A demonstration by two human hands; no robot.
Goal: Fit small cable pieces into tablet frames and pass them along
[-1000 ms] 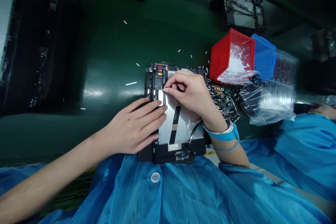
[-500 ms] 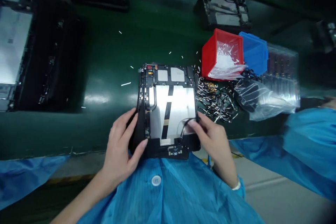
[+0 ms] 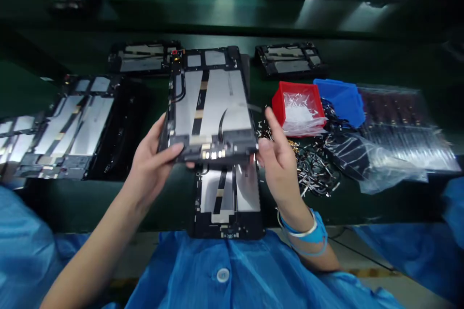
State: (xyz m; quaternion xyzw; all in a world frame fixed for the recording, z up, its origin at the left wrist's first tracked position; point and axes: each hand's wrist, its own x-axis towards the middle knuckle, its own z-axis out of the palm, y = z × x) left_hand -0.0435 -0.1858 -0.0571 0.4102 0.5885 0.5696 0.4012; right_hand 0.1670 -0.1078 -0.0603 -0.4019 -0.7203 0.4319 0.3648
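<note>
Here, left fingers (image 3: 171,151) and right fingers (image 3: 274,126) grip opened tablet (image 3: 226,99) above green bench (image 3: 165,205), shelf (image 3: 174,8) beyond.

Electronics workshop: opened devices (image 3: 213,101) crowd the bench (image 3: 159,212).

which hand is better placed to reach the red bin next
Probably the right hand: it is nearest the red bin, by the near right corner of the raised panel. The left hand grips the opposite side, so would likely have to reach across.
</note>
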